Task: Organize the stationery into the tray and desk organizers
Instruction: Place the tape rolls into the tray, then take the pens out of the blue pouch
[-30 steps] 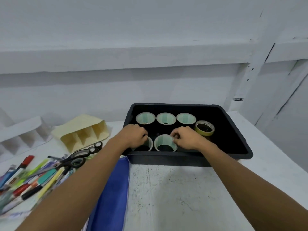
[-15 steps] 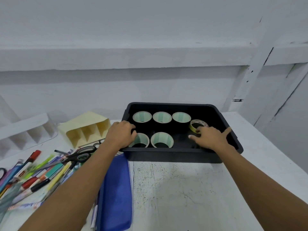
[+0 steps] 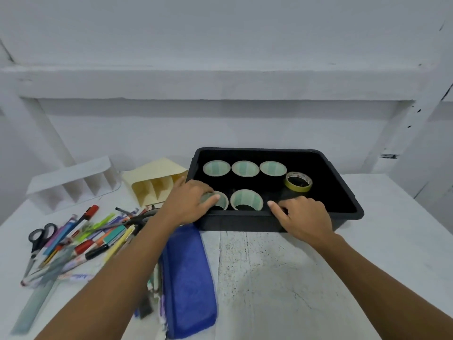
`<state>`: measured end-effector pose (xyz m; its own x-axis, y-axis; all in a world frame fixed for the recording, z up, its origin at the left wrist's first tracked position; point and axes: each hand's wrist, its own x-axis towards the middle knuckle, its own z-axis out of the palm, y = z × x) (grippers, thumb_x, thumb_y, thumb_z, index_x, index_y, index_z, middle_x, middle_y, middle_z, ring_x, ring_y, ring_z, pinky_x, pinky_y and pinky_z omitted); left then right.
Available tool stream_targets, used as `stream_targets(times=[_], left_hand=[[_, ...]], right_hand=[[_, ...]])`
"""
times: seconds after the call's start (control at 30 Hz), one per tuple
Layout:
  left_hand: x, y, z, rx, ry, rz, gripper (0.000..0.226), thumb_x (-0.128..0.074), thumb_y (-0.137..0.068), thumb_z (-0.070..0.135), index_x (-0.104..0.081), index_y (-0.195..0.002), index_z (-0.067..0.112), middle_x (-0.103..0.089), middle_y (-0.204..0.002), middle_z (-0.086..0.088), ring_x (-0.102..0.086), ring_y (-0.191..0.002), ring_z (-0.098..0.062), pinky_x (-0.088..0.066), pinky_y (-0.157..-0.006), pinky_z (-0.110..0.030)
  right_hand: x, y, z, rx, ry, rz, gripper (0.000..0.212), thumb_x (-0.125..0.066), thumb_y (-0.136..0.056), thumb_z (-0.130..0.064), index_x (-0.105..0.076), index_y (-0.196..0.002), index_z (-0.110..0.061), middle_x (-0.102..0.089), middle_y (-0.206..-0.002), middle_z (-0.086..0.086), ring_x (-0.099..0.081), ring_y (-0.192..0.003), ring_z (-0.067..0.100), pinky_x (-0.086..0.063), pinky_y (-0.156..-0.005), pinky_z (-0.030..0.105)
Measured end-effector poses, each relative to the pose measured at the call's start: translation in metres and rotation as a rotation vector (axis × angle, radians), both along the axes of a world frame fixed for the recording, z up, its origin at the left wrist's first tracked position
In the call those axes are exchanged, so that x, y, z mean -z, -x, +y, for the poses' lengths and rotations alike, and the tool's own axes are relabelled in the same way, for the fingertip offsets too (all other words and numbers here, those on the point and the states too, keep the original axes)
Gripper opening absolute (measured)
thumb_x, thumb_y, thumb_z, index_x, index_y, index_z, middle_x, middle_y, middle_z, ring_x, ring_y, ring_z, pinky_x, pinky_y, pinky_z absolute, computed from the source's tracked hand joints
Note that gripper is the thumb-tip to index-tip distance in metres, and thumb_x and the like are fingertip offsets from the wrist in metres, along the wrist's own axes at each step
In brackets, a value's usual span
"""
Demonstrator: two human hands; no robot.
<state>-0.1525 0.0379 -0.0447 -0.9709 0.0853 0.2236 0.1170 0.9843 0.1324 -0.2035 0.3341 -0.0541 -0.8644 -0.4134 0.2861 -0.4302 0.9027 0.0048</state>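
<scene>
Head cam: pen pile [image 3: 81, 241] nr left is unsorted. L hand [image 3: 188, 204] still grips front-left tape roll [image 3: 223, 204] in black tray [image 3: 245, 223]. R hand [image 3: 304, 217], empty w/ index out, has pulled back to front rim from yellow tape [image 3: 298, 182], so tapes prob. done.

A white painted wall [image 3: 220, 33] with a horizontal beam [image 3: 220, 82] — perhaps wooden — behind a worn, speckled white worktop [image 3: 282, 278].

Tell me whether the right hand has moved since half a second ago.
Yes. The right hand has drawn back from the yellow tape roll toward the near wall of the black tray.
</scene>
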Motion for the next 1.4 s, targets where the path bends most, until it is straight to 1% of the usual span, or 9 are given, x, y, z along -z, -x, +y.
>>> stream_targets(times=[0.27, 0.43, 0.6, 0.77, 0.9, 0.97, 1.13, 1.27, 1.4], left_hand=[[0.013, -0.006, -0.018, 0.013, -0.094, -0.006, 0.063, -0.020, -0.095, 0.059, -0.068, -0.099, 0.019, -0.067, -0.099, 0.004, -0.057, -0.093, -0.014, -0.047, -0.084, -0.041], [0.013, -0.030, -0.042, -0.001, -0.323, 0.107, 0.052, -0.029, -0.099, 0.042, -0.063, -0.123, 0.009, -0.062, -0.128, -0.007, -0.053, -0.121, -0.022, -0.040, -0.105, -0.039], [0.020, -0.072, -0.088, -0.116, -0.297, 0.118, 0.040, -0.038, -0.098, 0.035, -0.060, -0.122, 0.012, -0.060, -0.125, -0.006, -0.053, -0.115, -0.025, -0.044, -0.094, -0.040], [0.028, -0.100, -0.115, -0.129, -0.224, 0.111, 0.020, -0.052, -0.095, 0.027, -0.064, -0.109, 0.019, -0.062, -0.111, 0.002, -0.052, -0.103, -0.021, -0.046, -0.085, -0.043], [0.034, -0.117, -0.132, -0.075, -0.222, 0.118, 0.018, -0.059, -0.091, 0.021, -0.067, -0.108, 0.016, -0.063, -0.110, -0.001, -0.053, -0.102, -0.022, -0.046, -0.085, -0.042], [0.035, -0.122, -0.138, -0.056, -0.247, 0.122, 0.020, -0.059, -0.091, 0.021, -0.067, -0.108, 0.016, -0.063, -0.111, -0.001, -0.053, -0.103, -0.022, -0.045, -0.086, -0.042], [0.028, -0.133, -0.144, 0.016, -0.351, 0.079, 0.014, -0.057, -0.094, 0.024, -0.067, -0.103, 0.020, -0.063, -0.099, 0.004, -0.052, -0.092, -0.013, -0.046, -0.082, -0.036], [0.021, -0.138, -0.140, 0.122, -0.436, 0.025, 0.013, -0.057, -0.095, 0.024, -0.068, -0.099, 0.019, -0.063, -0.093, 0.006, -0.051, -0.079, -0.003, -0.042, -0.071, -0.026], [0.012, -0.139, -0.137, 0.174, -0.770, -0.100, 0.020, -0.053, -0.098, 0.023, -0.070, -0.107, 0.020, -0.068, -0.106, 0.007, -0.062, -0.096, -0.008, -0.048, -0.084, -0.028]], right_hand=[[-0.002, 0.005, -0.014, -0.028, 0.009, -0.006, 0.068, -0.018, -0.093, -0.067, -0.066, -0.071, -0.025, -0.056, -0.057, -0.007, -0.052, -0.052, 0.009, -0.047, -0.054, 0.026], [-0.003, 0.004, -0.012, -0.013, 0.108, -0.040, 0.057, -0.031, -0.092, -0.067, -0.060, -0.068, -0.024, -0.054, -0.056, -0.009, -0.053, -0.053, 0.008, -0.052, -0.058, 0.030], [-0.001, -0.014, -0.041, -0.226, 0.328, 0.064, 0.013, -0.058, -0.090, -0.037, -0.059, -0.086, -0.025, -0.059, -0.080, -0.009, -0.053, -0.076, 0.011, -0.050, -0.069, 0.038], [0.004, -0.081, -0.107, -0.410, 0.343, 0.200, 0.010, -0.053, -0.090, -0.027, -0.059, -0.091, -0.020, -0.055, -0.088, -0.006, -0.048, -0.084, 0.014, -0.038, -0.074, 0.030], [0.022, -0.133, -0.154, -0.163, 0.163, -0.250, 0.039, -0.050, -0.091, -0.051, -0.047, -0.122, -0.029, -0.060, -0.107, -0.005, -0.060, -0.096, 0.018, -0.046, -0.075, 0.030], [0.032, -0.142, -0.164, -0.042, 0.145, -0.433, 0.053, -0.057, -0.090, -0.047, -0.036, -0.135, -0.029, -0.060, -0.121, 0.000, -0.060, -0.105, 0.023, -0.047, -0.079, 0.032], [0.008, -0.159, -0.180, -0.056, 0.335, -0.292, 0.038, -0.056, -0.092, -0.022, -0.042, -0.126, -0.029, -0.062, -0.104, -0.002, -0.061, -0.087, 0.020, -0.054, -0.072, 0.040], [-0.033, -0.171, -0.202, -0.160, 0.567, -0.122, 0.026, -0.058, -0.091, -0.017, -0.053, -0.115, -0.026, -0.057, -0.089, -0.012, -0.058, -0.078, 0.011, -0.051, -0.068, 0.031], [-0.053, -0.165, -0.223, -0.135, 0.972, -0.213, 0.021, -0.062, -0.090, -0.010, -0.058, -0.104, -0.026, -0.062, -0.094, -0.002, -0.059, -0.076, 0.018, -0.050, -0.068, 0.029]])
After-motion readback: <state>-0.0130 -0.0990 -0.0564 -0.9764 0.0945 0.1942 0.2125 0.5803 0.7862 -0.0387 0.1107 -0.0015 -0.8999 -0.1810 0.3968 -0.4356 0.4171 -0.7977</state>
